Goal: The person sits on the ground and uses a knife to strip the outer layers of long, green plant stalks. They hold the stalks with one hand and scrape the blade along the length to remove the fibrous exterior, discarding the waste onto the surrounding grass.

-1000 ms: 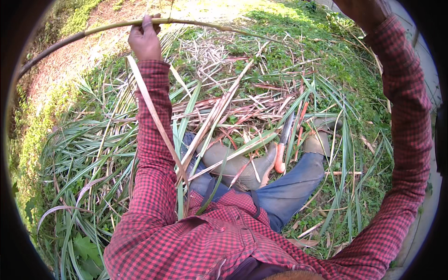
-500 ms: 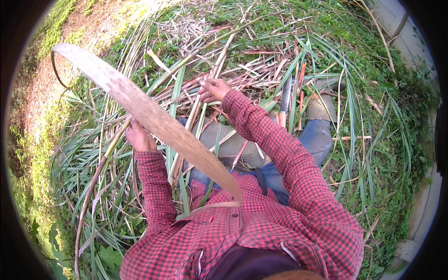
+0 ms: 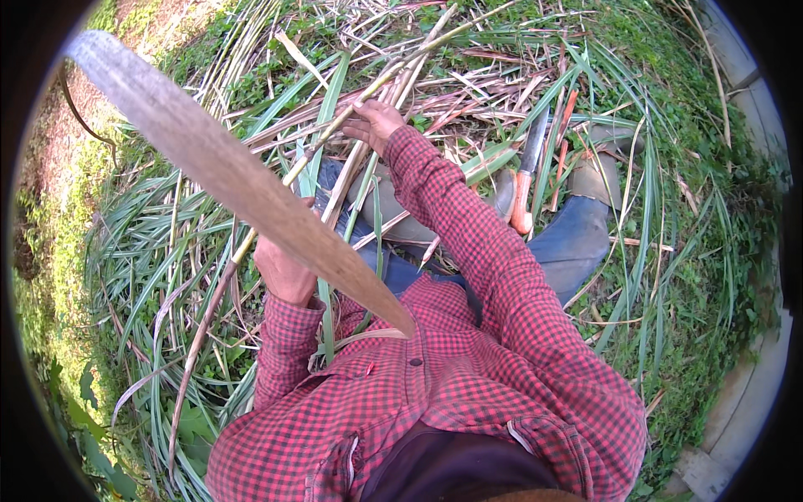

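Left hand (image 3: 284,261) of mine seems closed around the long stalk (image 3: 311,153), partly hidden by a broad dry leaf (image 3: 226,159) crossing in front; my right hand (image 3: 374,125) reaches the stalk farther up, fingers curled, and I cannot tell whether they grip. I see the stalk slanting over strewn leaves (image 3: 159,243), and right of the stalk an orange-handled knife (image 3: 524,197)

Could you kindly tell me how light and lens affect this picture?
Head view: sunlight bleaches the ground at upper left; head view: a dark fisheye rim surrounds everything, and the pale edging at right bends; head view: the dry leaf looms large, hiding part of the left hand.
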